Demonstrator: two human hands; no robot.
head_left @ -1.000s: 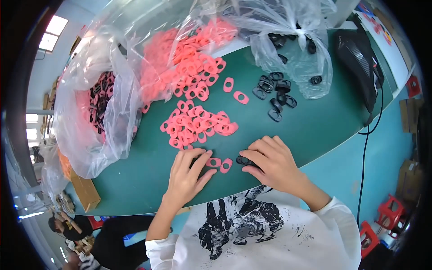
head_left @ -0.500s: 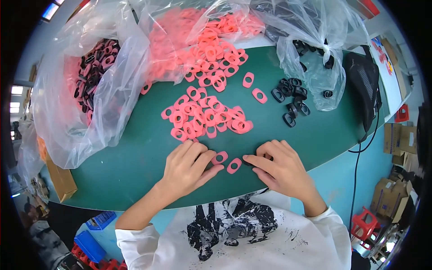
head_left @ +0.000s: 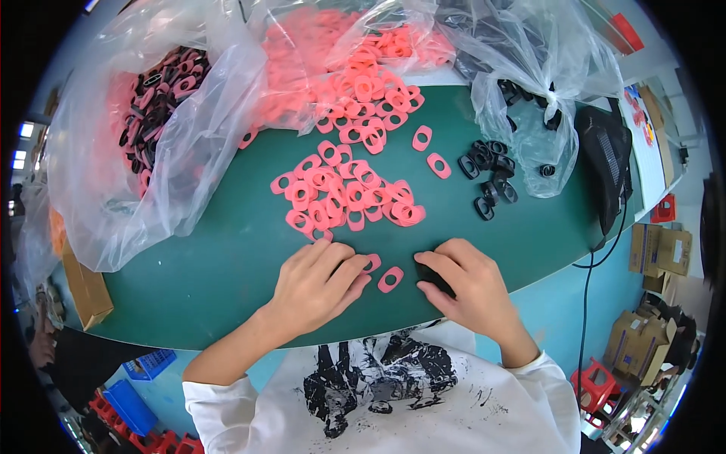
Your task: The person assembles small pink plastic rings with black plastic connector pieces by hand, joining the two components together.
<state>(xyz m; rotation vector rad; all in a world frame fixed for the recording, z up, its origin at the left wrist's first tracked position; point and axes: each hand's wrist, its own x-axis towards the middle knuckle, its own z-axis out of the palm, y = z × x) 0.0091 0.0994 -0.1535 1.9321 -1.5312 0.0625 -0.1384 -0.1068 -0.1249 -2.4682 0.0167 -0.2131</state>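
Note:
My left hand is closed, its thumb and forefinger at a flat pink oval ring that they partly cover. Another pink ring lies loose on the green table between my hands. My right hand curls round a dark black piece; most of it is hidden by the fingers, so its exact shape cannot be made out. Just beyond my left hand spreads a loose heap of pink rings. Farther right sits a small group of black oval ring pieces.
A clear bag of mixed pink and black pieces stands at left. Pink rings spill from a bag at the back. A knotted bag with black pieces and a black mesh object with a cable are at right. A cardboard box sits at the left edge.
My left forefinger has come over the pink ring and now covers part of it. My right fingers have closed in around the black piece. The view has shifted slightly.

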